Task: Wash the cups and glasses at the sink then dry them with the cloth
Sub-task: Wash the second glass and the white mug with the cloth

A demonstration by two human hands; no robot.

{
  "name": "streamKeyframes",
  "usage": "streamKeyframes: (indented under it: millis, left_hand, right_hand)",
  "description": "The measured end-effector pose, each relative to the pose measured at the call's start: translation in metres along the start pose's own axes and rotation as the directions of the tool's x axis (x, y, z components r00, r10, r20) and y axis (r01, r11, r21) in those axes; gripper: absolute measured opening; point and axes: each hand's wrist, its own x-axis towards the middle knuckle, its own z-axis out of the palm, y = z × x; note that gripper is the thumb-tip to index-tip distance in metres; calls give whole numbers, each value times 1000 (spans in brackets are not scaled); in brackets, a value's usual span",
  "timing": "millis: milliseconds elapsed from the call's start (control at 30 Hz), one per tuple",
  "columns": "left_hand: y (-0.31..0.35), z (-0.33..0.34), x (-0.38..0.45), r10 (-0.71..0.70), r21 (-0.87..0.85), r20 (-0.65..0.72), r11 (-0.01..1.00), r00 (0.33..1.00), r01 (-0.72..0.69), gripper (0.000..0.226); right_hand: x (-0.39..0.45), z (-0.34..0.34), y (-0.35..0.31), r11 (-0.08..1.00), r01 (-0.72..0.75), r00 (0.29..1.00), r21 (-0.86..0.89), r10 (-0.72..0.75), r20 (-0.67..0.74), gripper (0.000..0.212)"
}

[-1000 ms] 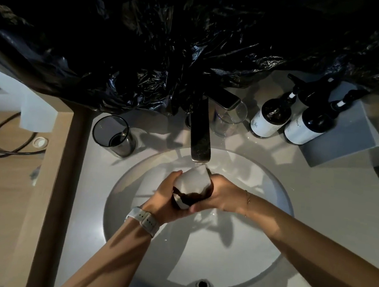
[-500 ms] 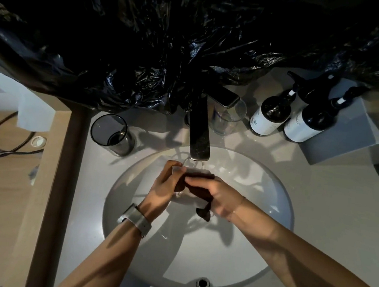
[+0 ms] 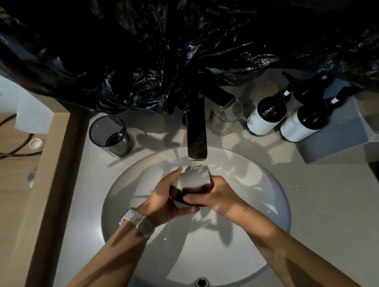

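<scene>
Both hands, left hand [image 3: 166,201] and right hand [image 3: 216,195], clamp one cup [image 3: 191,185] under the faucet [image 3: 197,139] stream, over the sink [image 3: 269,220]. Dark glass [image 3: 113,136] at 10 o'clock; clear glass [image 3: 225,119] at 12 o'clock. Contents cannot be told. Two bottles [image 3: 264,120] at 1 o'clock on the tabletop [image 3: 328,203].

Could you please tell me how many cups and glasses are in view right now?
3: a dark glass on the counter left of the faucet, a clear glass behind the faucet, and a cup held in both hands under the water. The black plastic may hide others.
</scene>
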Motion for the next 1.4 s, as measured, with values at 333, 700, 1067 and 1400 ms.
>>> streamKeyframes:
  millis: [333,700,1067,1400]
  left_hand:
    - [-4,2,0,290,296,-109,923,951,-248,41]
    - [11,-7,7,-186,296,-93,933,978,206,77]
    - [7,-19,5,380,330,-41,878,924,-346,43]
    - [12,-14,6,144,-200,33,971,989,-134,47]
  right_hand:
    - [3,3,-6,969,-119,993,217,116,28,27]
    - [4,-10,-1,995,-98,995,10,98,-2,34]
    - [25,0,-17,936,-167,985,309,142,101,26]
    - [37,6,-12,976,107,989,-191,-85,121,42]
